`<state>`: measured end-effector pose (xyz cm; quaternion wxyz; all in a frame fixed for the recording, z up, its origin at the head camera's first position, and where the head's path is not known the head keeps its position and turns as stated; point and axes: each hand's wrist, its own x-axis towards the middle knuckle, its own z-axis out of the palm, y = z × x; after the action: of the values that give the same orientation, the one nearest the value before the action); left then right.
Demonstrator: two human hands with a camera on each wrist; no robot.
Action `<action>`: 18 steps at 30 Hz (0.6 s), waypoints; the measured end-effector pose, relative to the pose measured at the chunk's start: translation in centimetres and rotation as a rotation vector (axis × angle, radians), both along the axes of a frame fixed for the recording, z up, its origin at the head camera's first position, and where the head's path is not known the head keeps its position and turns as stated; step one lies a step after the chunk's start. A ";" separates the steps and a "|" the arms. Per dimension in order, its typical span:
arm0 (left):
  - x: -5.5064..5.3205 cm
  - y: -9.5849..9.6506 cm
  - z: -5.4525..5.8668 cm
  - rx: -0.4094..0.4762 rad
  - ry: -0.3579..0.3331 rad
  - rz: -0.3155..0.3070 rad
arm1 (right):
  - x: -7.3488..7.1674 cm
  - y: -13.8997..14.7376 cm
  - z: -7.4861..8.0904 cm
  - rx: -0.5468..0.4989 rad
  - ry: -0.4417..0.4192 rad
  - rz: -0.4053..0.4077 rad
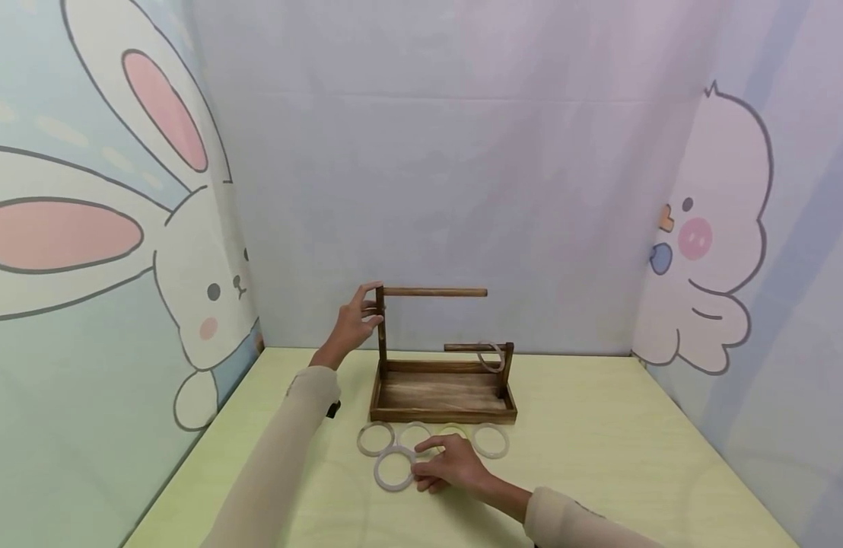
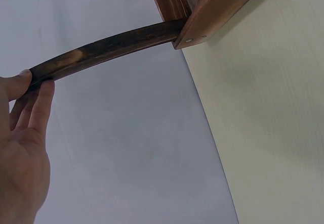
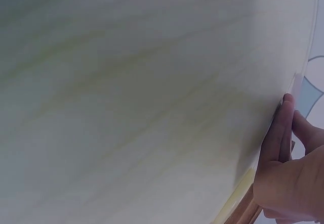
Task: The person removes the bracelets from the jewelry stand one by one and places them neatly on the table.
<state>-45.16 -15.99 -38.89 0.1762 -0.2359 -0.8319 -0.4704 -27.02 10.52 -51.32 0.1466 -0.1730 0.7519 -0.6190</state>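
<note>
A dark brown wooden stand [image 1: 443, 416] has a tall left post carrying a long bar [image 1: 435, 292], and a short right post with a lower bar [image 1: 462, 348]. My left hand [image 1: 354, 327] grips the top of the tall post [image 2: 106, 48], thumb on one side and fingers on the other. One pale bangle [image 1: 491, 357] hangs on the lower bar. My right hand [image 1: 456, 466] is down at the table, its thumb and fingertips at the right rim of the nearest whitish bangle [image 1: 378, 481]. In the right wrist view the fingers [image 3: 276, 135] reach forward low over the tabletop.
Along the tray's front edge lie a greyish bangle [image 1: 360, 447], a white bangle [image 1: 415, 424], a yellowish bangle [image 1: 454, 425] partly behind my right hand, and another pale bangle [image 1: 507, 443]. The light yellow-green table [image 1: 586, 434] meets cloth walls printed with cartoon animals.
</note>
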 end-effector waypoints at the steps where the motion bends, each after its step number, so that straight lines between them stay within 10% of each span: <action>1: 0.0 0.0 0.0 0.000 -0.001 0.002 | 0.0 -0.1 0.0 0.003 0.000 -0.006; 18: 0.4 0.3 0.2 -0.007 -0.006 0.016 | 0.0 -0.1 -0.2 0.025 0.016 -0.033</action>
<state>-44.80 -15.67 -38.65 0.1764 -0.2285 -0.8359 -0.4668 -27.00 10.45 -51.55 0.1327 -0.1635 0.7635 -0.6105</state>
